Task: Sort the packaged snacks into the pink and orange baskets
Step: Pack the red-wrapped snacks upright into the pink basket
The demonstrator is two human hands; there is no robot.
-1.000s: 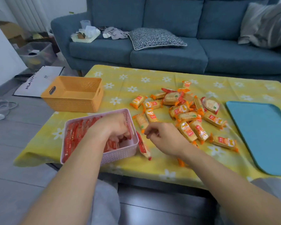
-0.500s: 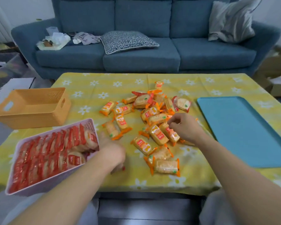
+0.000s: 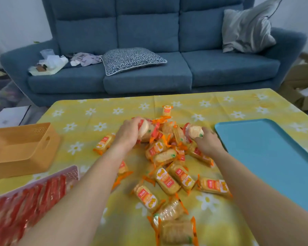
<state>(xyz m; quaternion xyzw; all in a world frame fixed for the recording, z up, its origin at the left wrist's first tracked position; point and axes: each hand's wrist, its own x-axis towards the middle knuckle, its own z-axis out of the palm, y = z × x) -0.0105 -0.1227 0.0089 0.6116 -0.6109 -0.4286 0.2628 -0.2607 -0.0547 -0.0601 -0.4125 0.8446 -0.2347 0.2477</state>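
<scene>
**Both hands in the pile, a red pack in each**

Your left hand (image 3: 130, 134) is out over the far side of the snack pile. Its fingers (image 3: 134, 122) are curled round a red-ended pack (image 3: 144, 128) w/ a pale round cracker showing thru the wrap. Can't tell if that pack's lower end touches the packs under it.

Your right hand (image 3: 207, 142) is at the R edge of the pile, just beside the teal tray (image 3: 265, 148). Those fingers (image 3: 205, 130) are clamped on a second red-ended pack (image 3: 194, 131), which is tilted up vs the ones below it.

Everything else in the pile is orange packs (image 3: 167, 178). They're scattered mid tabletop (image 3: 89, 118) on a yellow daisy cloth (image 3: 220, 103). Some are label up, some show the crackers, and a few overlap. One sits on its own at the far end of the heap.

The pink basket (image 3: 73, 172) is at the near L corner, partly out of view, and it's packed w/ red packs (image 3: 25, 206) in rows. The orange basket (image 3: 21, 144) is right behind it at the L edge of the tabletop. They're close, but I can't tell if they touch. Both baskets are well apart from your hands.

Behind the tabletop there's a blue sofa (image 3: 149, 32). A patterned cushion (image 3: 132, 59) lies flat on the seat and a grey pillow (image 3: 247, 27) is propped in the R corner.
</scene>
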